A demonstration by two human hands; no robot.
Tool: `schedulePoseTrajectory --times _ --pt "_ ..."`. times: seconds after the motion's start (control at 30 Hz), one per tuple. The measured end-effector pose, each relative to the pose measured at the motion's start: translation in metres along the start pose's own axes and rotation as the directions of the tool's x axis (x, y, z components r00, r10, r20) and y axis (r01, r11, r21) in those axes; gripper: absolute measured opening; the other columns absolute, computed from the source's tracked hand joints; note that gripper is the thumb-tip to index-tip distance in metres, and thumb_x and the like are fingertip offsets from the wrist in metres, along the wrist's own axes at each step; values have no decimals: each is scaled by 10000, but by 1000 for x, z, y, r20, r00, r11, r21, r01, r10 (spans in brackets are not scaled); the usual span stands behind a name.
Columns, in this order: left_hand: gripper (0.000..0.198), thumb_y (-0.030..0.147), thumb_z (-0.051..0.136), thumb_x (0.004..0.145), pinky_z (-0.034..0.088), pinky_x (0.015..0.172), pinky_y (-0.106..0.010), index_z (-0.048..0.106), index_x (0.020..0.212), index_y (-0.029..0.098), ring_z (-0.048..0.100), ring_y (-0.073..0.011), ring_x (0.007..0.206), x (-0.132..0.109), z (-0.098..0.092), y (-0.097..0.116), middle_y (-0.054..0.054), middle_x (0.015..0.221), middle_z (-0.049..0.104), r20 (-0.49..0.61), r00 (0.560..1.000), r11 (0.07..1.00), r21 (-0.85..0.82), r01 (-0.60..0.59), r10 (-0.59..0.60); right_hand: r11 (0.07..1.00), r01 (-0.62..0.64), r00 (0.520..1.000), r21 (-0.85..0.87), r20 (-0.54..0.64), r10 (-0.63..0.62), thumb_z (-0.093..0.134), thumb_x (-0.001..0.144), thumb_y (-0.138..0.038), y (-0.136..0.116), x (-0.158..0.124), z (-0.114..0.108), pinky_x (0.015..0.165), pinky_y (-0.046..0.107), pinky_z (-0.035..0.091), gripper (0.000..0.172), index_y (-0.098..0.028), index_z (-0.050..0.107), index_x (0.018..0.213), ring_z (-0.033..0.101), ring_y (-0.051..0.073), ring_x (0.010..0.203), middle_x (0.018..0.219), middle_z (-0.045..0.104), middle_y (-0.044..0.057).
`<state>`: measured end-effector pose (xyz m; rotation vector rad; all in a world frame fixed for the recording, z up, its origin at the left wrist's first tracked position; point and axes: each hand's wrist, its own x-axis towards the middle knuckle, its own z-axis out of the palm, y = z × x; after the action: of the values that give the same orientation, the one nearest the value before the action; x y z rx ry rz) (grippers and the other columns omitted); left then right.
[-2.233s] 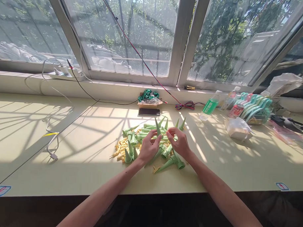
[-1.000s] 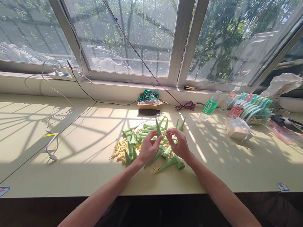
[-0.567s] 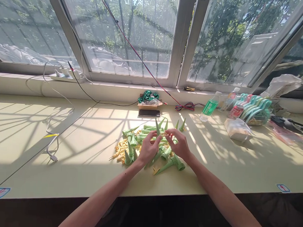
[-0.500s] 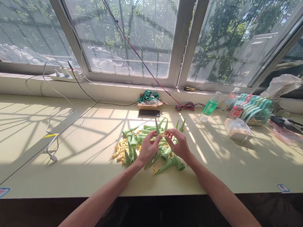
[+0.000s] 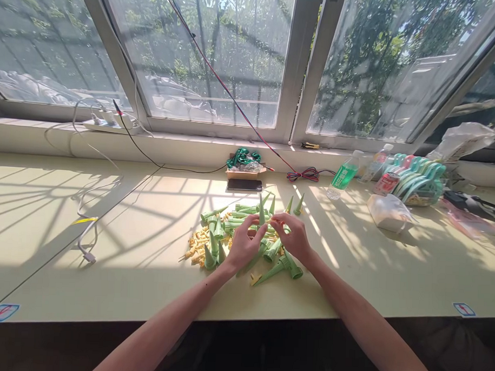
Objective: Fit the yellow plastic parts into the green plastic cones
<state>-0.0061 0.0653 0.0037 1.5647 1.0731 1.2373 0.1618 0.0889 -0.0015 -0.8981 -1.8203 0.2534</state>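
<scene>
Held upright over the pile is a green plastic cone spike, with my left hand closed around its lower part. My right hand pinches a small yellow plastic piece against the spike's side; most of that piece is hidden by fingers. Beneath and around both hands lie several more green cone spikes, some standing, some on their sides. A heap of small yellow pieces sits left of my left hand. One spike near the front has a yellow piece at its tip.
Behind the pile, a dark phone lies before a small cardboard box with green material. To the right stand a green-labelled bottle, a red can and pastel hangers. A white cable lies on the table's left.
The spike has tipped more upright and shifted slightly right. My fingertips have come closer together, with the yellow piece now against the spike.
</scene>
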Motion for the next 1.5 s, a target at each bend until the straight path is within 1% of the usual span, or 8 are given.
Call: schedulePoseTrajectory --times 0.5,0.6,0.7,0.83,1.0,1.2,1.37,1.5 --pt "311 414 610 898 359 379 -165 585 1112 190 439 -15 473 -2 0 -1 -73 1093 592 2 997 993 97 -73 73 998 -40 999 -44 29 42 501 980 -297 1 0 1 549 256 418 298 -181 603 725 550 129 546 605 608 4" --pt "314 412 611 896 361 386 -167 586 1113 187 453 -18 475 -2 1 -2 -70 1085 596 -7 998 994 94 -59 60 998 -64 998 -8 15 64 515 976 -307 2 0 3 569 255 457 249 -181 632 796 588 134 583 658 643 11" --pt "336 438 606 898 377 391 -172 584 1119 186 494 -31 482 -1 0 -3 -70 1072 613 -16 1000 998 53 -19 20 994 -92 996 56 -1 92 544 964 -316 2 -1 3 574 248 496 172 -187 657 965 623 138 632 724 667 15" --pt "369 483 593 901 380 371 -176 591 1120 186 521 -39 464 2 0 -3 -73 1070 629 -25 999 999 -26 36 -37 992 -82 997 95 14 81 571 950 -316 -1 -2 3 565 243 518 215 -204 653 1114 626 135 659 787 681 23" --pt "379 509 596 897 362 330 -186 595 1080 177 496 -33 405 3 0 0 -66 1026 646 -49 997 994 -97 55 -60 995 -46 998 90 37 43 586 942 -302 0 -2 3 571 251 533 218 -207 662 1122 637 139 689 878 708 47" --pt "386 521 570 912 356 326 -183 598 1074 172 480 -39 391 2 -1 2 -50 906 658 -38 997 994 -93 65 -69 997 -39 999 62 33 36 561 960 -312 6 -3 5 604 275 544 220 -207 667 1122 653 159 729 887 717 59" --pt "379 525 583 900 357 319 -176 576 1056 179 485 -33 403 2 -1 2 -58 982 647 -28 998 993 -104 52 -55 998 -36 999 55 29 35 547 970 -326 7 -3 6 626 290 546 231 -206 671 1123 666 172 755 916 727 68" --pt "364 511 610 886 367 327 -166 562 1049 189 488 -30 411 2 -1 2 -42 955 627 -18 998 992 -116 58 -61 998 -37 999 53 25 36 541 972 -326 8 -3 6 624 288 541 233 -202 674 1118 673 176 762 931 734 71"
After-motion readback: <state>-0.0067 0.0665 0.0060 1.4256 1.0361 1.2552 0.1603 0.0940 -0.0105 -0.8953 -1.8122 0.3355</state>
